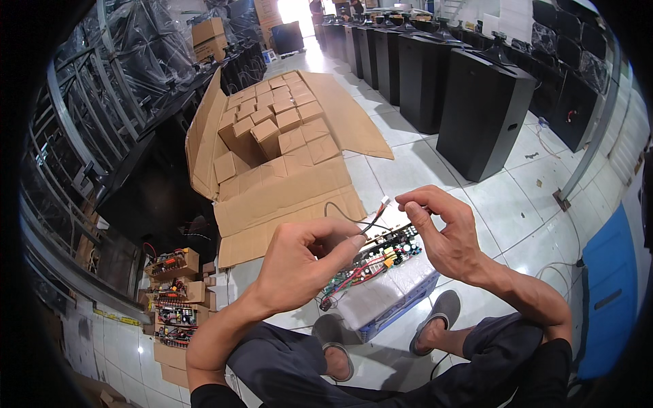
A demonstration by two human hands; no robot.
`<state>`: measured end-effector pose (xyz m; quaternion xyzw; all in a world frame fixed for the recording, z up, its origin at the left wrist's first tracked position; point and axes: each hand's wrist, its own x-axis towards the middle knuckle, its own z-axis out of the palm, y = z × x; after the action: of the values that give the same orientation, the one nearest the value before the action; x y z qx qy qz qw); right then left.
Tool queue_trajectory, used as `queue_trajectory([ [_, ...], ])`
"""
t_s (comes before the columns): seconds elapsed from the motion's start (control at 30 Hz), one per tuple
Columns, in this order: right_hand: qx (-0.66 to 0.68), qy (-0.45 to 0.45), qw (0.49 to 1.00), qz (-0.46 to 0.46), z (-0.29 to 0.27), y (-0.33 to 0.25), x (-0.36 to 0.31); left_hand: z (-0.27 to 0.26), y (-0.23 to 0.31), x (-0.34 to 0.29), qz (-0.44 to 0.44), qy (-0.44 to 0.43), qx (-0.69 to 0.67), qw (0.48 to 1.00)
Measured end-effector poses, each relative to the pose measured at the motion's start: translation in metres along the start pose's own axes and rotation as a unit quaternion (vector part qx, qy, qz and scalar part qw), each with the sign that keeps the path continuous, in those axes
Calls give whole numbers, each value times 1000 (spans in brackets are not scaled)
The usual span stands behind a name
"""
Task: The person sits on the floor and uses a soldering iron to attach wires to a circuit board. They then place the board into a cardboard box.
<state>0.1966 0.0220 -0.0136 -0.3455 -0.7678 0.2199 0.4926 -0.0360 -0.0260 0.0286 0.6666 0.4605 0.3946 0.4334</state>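
Note:
Between the thumb and fingers of my left hand point(306, 255) is a thin dark cable point(371, 224), which loops out to the left behind the hand. A small white connector plug point(386, 200) with coloured wires points up at its end. My right hand point(445, 228) hovers just right of that plug, index finger and thumb apart, with nothing visible between them. Below both hands lies a circuit board point(388, 260) with many components and red and green wires. It rests on a white foam-wrapped block point(388, 296) on a blue plastic crate point(401, 309), between my feet.
Ahead stands a large opened carton point(272, 197) filled with small brown boxes point(289, 119). More circuit boards point(177, 316) are stacked on cardboard at left. Black speaker cabinets point(483, 109) line the right side. A blue panel point(609, 299) and a metal post point(598, 136) stand at far right.

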Motion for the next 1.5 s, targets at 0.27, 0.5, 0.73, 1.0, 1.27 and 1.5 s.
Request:
queue_trajectory([
  [0.27, 0, 28, 999, -33, 2, 3, 1, 1, 2, 0, 3, -3, -2, 1000],
  [0.5, 2, 25, 999, -48, 3, 0, 1, 1, 0, 0, 5, 2, 19, 1000],
  [0.73, -6, 31, 998, -50, 2, 1, 0, 2, 1, 1, 4, 3, 10, 1000],
  [1.0, -3, 21, 999, -40, 2, 0, 1, 2, 0, 1, 1, 9, 7, 1000],
  [1.27, -2, 30, 999, -30, 3, -2, 0, 3, -7, 4, -3, 51, -16, 999],
  [1.5, -9, 31, 999, -35, 3, -3, 1, 4, -4, 6, 4, 38, 0, 999],
])
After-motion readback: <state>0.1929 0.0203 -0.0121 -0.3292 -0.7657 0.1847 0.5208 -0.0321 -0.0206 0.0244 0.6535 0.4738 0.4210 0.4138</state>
